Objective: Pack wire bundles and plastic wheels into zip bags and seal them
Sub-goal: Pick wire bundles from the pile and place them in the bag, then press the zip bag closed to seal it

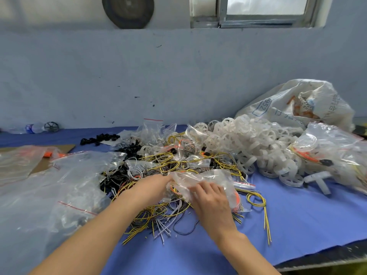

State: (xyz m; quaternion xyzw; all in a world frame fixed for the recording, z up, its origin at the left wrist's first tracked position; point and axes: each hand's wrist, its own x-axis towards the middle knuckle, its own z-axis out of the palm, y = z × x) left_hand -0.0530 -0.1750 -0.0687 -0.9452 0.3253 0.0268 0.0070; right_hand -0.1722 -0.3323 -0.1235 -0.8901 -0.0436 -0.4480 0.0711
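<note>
Head view: two hands, one zip bag (208,176)

The left hand (153,187) pinches its left edge; the right hand (211,198) curls its fingers over it. The bag lies on wire bundles (168,163) at the middle of the table (297,225), with plastic wheels (248,139) heaped toward the right edge.

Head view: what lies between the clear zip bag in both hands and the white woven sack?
A heap of translucent white plastic wheels, in the head view.
</note>
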